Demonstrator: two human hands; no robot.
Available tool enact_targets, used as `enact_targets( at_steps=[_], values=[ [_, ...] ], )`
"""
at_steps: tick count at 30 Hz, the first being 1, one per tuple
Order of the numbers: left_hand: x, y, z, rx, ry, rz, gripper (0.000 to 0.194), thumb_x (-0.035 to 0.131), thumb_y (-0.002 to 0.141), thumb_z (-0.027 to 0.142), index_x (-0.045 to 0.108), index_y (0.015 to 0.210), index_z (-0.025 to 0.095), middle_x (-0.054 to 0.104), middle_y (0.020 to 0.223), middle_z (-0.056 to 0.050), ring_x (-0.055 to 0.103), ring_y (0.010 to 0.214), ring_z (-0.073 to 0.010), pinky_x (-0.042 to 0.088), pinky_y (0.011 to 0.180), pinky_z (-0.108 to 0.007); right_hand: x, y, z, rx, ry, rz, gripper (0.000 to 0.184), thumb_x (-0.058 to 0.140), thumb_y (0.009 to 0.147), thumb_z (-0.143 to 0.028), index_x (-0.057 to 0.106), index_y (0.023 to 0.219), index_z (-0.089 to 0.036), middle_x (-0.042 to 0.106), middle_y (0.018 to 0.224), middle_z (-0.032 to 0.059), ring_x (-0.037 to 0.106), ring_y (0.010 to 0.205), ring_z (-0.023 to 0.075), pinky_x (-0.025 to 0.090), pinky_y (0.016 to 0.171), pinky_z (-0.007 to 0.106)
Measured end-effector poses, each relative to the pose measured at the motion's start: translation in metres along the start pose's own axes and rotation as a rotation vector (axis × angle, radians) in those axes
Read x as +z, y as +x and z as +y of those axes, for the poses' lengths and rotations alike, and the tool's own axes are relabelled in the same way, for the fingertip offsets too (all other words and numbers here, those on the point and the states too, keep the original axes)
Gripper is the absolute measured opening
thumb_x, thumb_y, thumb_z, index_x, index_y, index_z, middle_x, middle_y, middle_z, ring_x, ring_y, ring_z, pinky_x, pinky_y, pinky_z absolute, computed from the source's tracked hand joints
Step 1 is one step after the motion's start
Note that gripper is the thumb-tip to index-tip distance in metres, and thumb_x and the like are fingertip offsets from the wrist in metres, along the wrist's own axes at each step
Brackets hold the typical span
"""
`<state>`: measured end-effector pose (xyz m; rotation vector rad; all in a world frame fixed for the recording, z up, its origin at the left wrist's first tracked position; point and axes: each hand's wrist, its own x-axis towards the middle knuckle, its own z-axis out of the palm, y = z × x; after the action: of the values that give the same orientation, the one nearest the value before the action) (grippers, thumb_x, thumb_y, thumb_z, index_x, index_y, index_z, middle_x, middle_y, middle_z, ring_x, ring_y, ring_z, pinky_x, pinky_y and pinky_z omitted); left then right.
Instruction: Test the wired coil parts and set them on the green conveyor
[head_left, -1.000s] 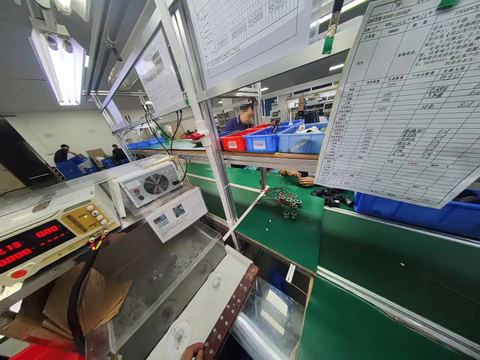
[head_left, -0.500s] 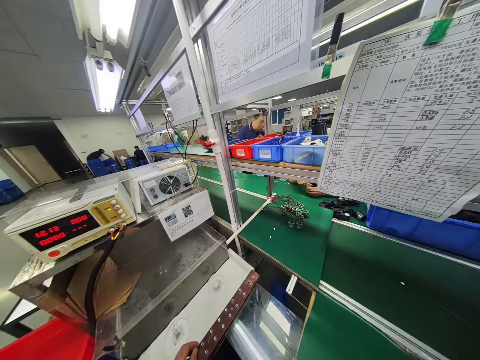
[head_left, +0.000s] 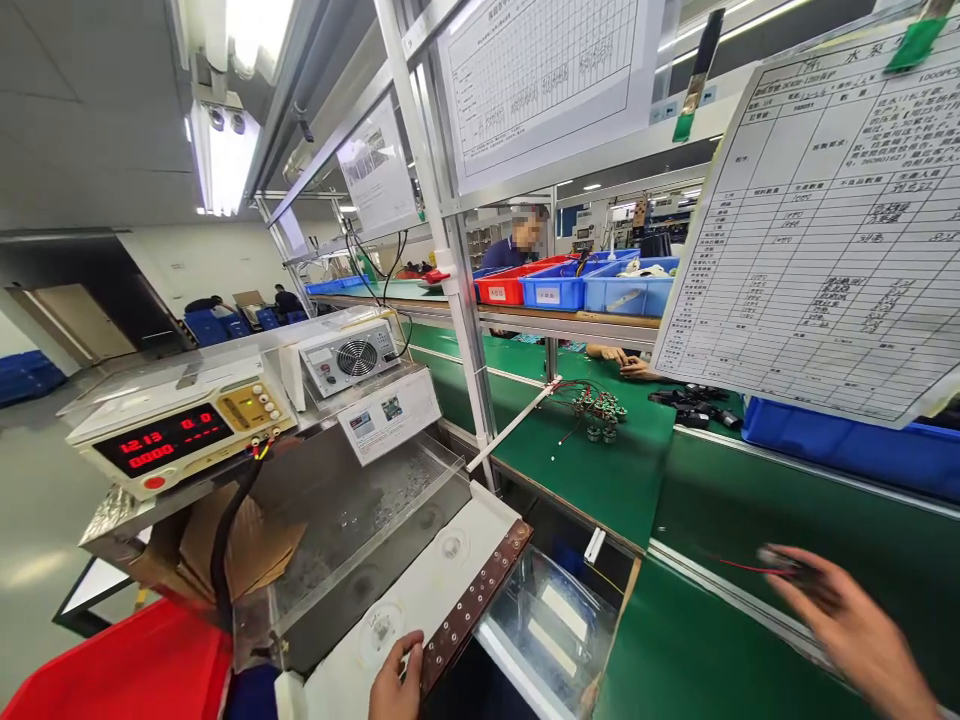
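Observation:
My left hand point(head_left: 396, 684) rests at the bottom edge, fingers curled against the brown perforated strip point(head_left: 475, 605) that edges a white fixture plate point(head_left: 420, 600). My right hand point(head_left: 847, 625) reaches out over the green conveyor belt point(head_left: 697, 650) at the lower right. It is blurred by motion. Its fingertips are at a small dark part point(head_left: 780, 558) with a thin red wire, and I cannot see whether they grip it.
A power supply point(head_left: 176, 440) with red digits and a fan unit point(head_left: 349, 355) stand at the left. A bundle of small wired parts point(head_left: 596, 408) lies on the green bench. A co-worker's hands point(head_left: 626, 362) work beyond it. Blue and red bins point(head_left: 585, 288) line the shelf. A large printed sheet point(head_left: 817, 230) hangs at the right.
My right hand has come into view over the conveyor belt at the lower right. My left hand shows more at the strip. The view has turned slightly left.

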<state>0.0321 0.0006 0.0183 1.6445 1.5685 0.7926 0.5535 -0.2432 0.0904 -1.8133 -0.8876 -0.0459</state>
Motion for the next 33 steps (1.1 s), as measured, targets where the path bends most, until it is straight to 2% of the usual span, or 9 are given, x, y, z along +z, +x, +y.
enact_targets(
  at_steps=[3, 6, 10, 13, 15, 18, 22, 27, 33],
  values=[
    [0.002, -0.019, 0.041, 0.005, -0.110, -0.023, 0.051, 0.047, 0.078, 0.056, 0.063, 0.110, 0.019, 0.066, 0.122, -0.010, 0.054, 0.121, -0.0274, 0.038, 0.107, -0.043, 0.059, 0.002, -0.083, -0.121, 0.069, -0.393, 0.041, 0.063, 0.077, -0.052, 0.061, 0.114, -0.034, 0.068, 0.103, 0.0094, 0.067, 0.087, 0.0249, 0.056, 0.076, 0.038],
    [0.002, -0.044, 0.084, 0.050, -0.275, -0.129, 0.052, 0.046, 0.083, 0.054, 0.055, 0.121, 0.020, 0.058, 0.132, -0.010, 0.049, 0.127, -0.0242, 0.031, 0.112, -0.040, 0.120, -0.008, -0.165, -0.339, 0.101, -0.665, 0.038, 0.054, 0.086, -0.045, 0.059, 0.119, -0.027, 0.064, 0.117, 0.0083, 0.063, 0.102, 0.0225, 0.052, 0.088, 0.036],
    [-0.002, -0.074, 0.112, 0.100, -0.589, -0.262, 0.060, 0.052, 0.082, 0.056, 0.049, 0.129, 0.019, 0.055, 0.136, -0.013, 0.047, 0.128, -0.0229, 0.032, 0.110, -0.035, 0.198, -0.039, -0.228, -0.558, 0.187, -0.893, 0.036, 0.056, 0.086, -0.036, 0.058, 0.120, -0.023, 0.064, 0.117, 0.0072, 0.059, 0.108, 0.0213, 0.046, 0.095, 0.035],
    [-0.004, -0.091, 0.105, 0.040, -0.762, -0.329, 0.061, 0.053, 0.081, 0.059, 0.052, 0.124, 0.017, 0.064, 0.121, -0.014, 0.056, 0.113, -0.0222, 0.038, 0.101, -0.035, 0.258, -0.067, -0.247, -0.594, 0.203, -0.983, 0.036, 0.058, 0.085, -0.034, 0.058, 0.119, -0.023, 0.065, 0.114, 0.0059, 0.061, 0.103, 0.0194, 0.046, 0.091, 0.031],
    [-0.003, -0.101, 0.091, -0.074, -0.902, -0.340, 0.056, 0.052, 0.081, 0.061, 0.055, 0.113, 0.016, 0.070, 0.096, -0.011, 0.063, 0.091, -0.0192, 0.045, 0.085, -0.033, 0.300, -0.088, -0.253, -0.588, 0.143, -1.019, 0.035, 0.060, 0.083, -0.038, 0.058, 0.115, -0.023, 0.067, 0.107, 0.0049, 0.063, 0.096, 0.0192, 0.046, 0.085, 0.029],
    [0.000, -0.115, 0.062, -0.268, -1.095, -0.267, 0.051, 0.059, 0.074, 0.063, 0.054, 0.093, 0.017, 0.062, 0.064, 0.000, 0.060, 0.063, -0.0139, 0.043, 0.064, -0.027, 0.363, -0.122, -0.259, -0.544, -0.083, -1.051, 0.034, 0.063, 0.080, -0.045, 0.060, 0.102, -0.020, 0.070, 0.090, 0.0047, 0.065, 0.084, 0.0211, 0.045, 0.072, 0.027],
    [0.001, -0.127, 0.027, -0.406, -1.193, -0.148, 0.053, 0.065, 0.067, 0.064, 0.053, 0.087, 0.017, 0.058, 0.060, 0.001, 0.061, 0.059, -0.0144, 0.042, 0.059, -0.026, 0.432, -0.166, -0.267, -0.495, -0.368, -1.072, 0.042, 0.063, 0.078, -0.055, 0.060, 0.095, -0.017, 0.070, 0.085, 0.0098, 0.066, 0.084, 0.0257, 0.042, 0.067, 0.028],
    [-0.015, -0.130, 0.008, -0.440, -1.253, -0.095, 0.050, 0.065, 0.070, 0.061, 0.054, 0.090, 0.016, 0.062, 0.064, -0.001, 0.063, 0.060, -0.0149, 0.043, 0.055, -0.025, 0.476, -0.201, -0.274, -0.456, -0.523, -1.064, 0.053, 0.057, 0.081, -0.061, 0.061, 0.103, -0.013, 0.070, 0.094, 0.0155, 0.066, 0.090, 0.0285, 0.045, 0.069, 0.030],
    [-0.046, -0.126, 0.014, -0.460, -1.189, -0.269, 0.050, 0.060, 0.073, 0.062, 0.056, 0.085, 0.014, 0.065, 0.065, -0.003, 0.066, 0.057, -0.0147, 0.043, 0.047, -0.021, 0.491, -0.216, -0.279, -0.407, -0.653, -1.045, 0.065, 0.049, 0.081, -0.069, 0.067, 0.101, -0.010, 0.069, 0.096, 0.0206, 0.066, 0.093, 0.0318, 0.049, 0.072, 0.033]
  ],
)
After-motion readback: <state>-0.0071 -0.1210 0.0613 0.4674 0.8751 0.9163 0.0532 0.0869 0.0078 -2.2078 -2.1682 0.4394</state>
